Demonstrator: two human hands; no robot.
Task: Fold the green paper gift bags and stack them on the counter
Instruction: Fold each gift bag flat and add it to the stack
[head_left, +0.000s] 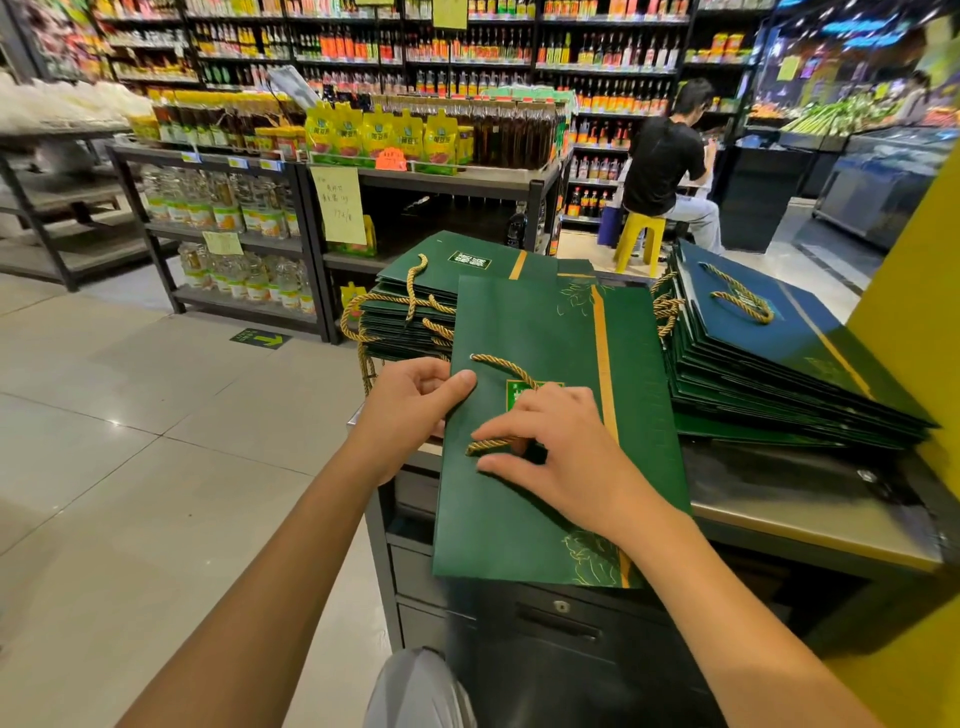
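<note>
Matt green paper bag (524, 499), twisted-cord handle (501, 364)

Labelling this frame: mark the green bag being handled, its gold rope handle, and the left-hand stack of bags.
green bag (545, 332), head view, bare front panel.
gold rope handle (506, 365), head view, upper loop.
left-hand stack (410, 319), head view, bag edges.

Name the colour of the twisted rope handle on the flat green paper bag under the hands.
Gold; the twisted rope handle shows best in the head view.

Dark green gift bag (545, 467), gold stripe (602, 364), gold rope handle (506, 366)
</note>
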